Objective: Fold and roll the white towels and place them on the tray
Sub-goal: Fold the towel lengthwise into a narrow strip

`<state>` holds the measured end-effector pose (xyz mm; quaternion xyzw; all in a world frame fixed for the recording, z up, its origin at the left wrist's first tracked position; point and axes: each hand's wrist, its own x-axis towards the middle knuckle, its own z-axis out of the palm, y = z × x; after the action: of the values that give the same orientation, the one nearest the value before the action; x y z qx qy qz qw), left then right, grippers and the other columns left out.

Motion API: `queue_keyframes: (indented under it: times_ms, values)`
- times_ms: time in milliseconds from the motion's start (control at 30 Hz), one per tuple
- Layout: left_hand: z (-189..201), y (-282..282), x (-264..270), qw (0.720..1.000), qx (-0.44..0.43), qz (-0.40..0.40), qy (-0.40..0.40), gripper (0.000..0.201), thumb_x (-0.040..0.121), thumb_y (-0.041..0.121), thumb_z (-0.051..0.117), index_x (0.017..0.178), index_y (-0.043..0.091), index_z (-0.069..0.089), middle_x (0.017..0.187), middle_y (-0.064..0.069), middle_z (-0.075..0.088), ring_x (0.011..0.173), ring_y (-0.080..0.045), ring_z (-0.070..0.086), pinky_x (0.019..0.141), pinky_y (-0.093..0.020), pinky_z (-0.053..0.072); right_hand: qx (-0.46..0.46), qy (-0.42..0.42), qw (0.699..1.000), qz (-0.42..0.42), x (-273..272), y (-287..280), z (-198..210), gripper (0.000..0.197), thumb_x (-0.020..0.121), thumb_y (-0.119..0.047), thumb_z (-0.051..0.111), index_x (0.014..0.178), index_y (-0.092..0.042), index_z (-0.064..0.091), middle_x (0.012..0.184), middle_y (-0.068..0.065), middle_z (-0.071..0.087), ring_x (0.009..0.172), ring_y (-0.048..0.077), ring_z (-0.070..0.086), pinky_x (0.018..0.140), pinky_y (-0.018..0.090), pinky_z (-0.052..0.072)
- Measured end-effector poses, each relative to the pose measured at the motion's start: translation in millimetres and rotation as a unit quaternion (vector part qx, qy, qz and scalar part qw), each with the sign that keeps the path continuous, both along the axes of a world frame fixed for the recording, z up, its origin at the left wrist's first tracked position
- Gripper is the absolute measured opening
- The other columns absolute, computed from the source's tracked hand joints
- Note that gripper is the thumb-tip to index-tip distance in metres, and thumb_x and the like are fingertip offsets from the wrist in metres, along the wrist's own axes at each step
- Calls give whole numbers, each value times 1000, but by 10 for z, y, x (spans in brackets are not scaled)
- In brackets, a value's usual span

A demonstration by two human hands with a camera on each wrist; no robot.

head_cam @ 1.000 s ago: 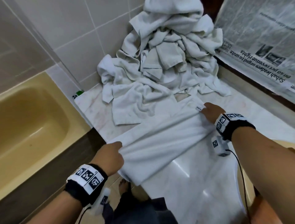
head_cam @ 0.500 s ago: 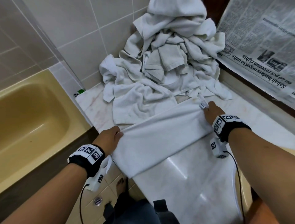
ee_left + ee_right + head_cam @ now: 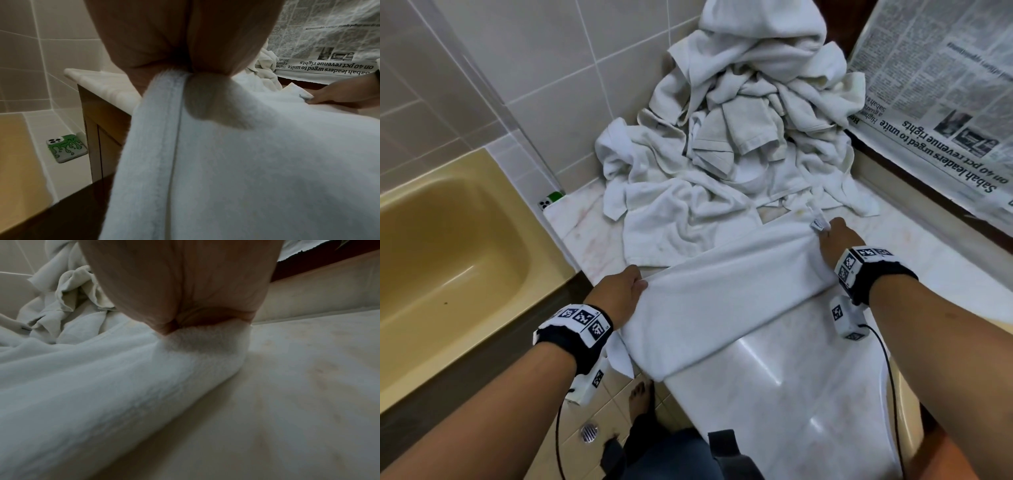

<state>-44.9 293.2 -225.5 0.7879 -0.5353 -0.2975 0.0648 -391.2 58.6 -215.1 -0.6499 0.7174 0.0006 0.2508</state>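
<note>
Now the folded white towel point(image 3: 726, 308) lies stretched across the marble counter point(image 3: 791, 394), its near end overhanging the edge. The left hand point(image 3: 619, 294) pinches one end, and the right hand point(image 3: 837, 240) grasps the other end by its label. Just behind lies a heap of crumpled towels point(image 3: 739, 137).

Both forearms are bare, with no sleeves. The left hand point(image 3: 619, 294) and the right hand point(image 3: 837, 240) each carry a black fabric wristband point(image 3: 571, 337) topped by a white plate printed with black square code markers. Below each wristband hangs a small white camera box point(image 3: 846, 318) bearing the same markers, with a thin black cable point(image 3: 890, 377) trailing from it. One bare foot point(image 3: 640, 397) shows beneath dark trousers point(image 3: 671, 455).
</note>
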Motion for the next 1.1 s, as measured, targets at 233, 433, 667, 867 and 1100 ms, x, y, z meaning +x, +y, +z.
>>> queue_keyframes:
  times_ms: [233, 433, 667, 867, 1100]
  values:
    - [98, -63, -146, 997, 62, -10, -52, 27, 103, 42, 38, 109, 16, 41, 98, -8, 60, 81, -23, 52, 69, -32, 38, -16, -3, 1000, -20, 41, -4, -30, 37, 103, -31, 41, 117, 3, 43, 114, 29, 60, 102, 42, 59, 74, 36, 37]
    - [93, 51, -346, 956, -167, -115, -214, 31, 70, 15, 79, 92, 9, 59, 84, -10, 56, 70, -33, 56, 59, -39, 43, -199, 85, 974, 70, 509, 404, 173, 55, 78, -18, 67, 130, -15, 47, 132, 18, 44, 119, 39, 44, 98, 47, 37]
    - [-50, 301, -604, 975, -85, -205, -18, 48, 84, 39, 59, 130, 23, 54, 133, -3, 46, 113, -29, 50, 92, -44, 46, 66, 53, 905, 417, 1063, 1397, -52, 92, 84, -68, 56, 155, -41, 4, 163, -2, -22, 151, 25, -14, 118, 60, 2]
    - [-239, 645, -336, 989, 30, -95, -108, 89, 76, 86, 11, 147, 45, -24, 157, 3, -34, 148, -23, -22, 120, -47, 2, 94, 108, 928, 345, 914, 1368, -210, 111, 64, -94, 44, 141, -57, -28, 148, -14, -48, 143, 28, -36, 105, 74, -11]
    - [-108, 715, -95, 990, 35, 33, -135, 79, 93, 70, 21, 153, 33, -17, 156, -6, -36, 149, -29, -16, 121, -49, 2, 108, 113, 928, 338, 934, 1442, -157, 115, 62, -95, 45, 140, -56, -30, 146, -12, -51, 142, 28, -37, 106, 75, -10]
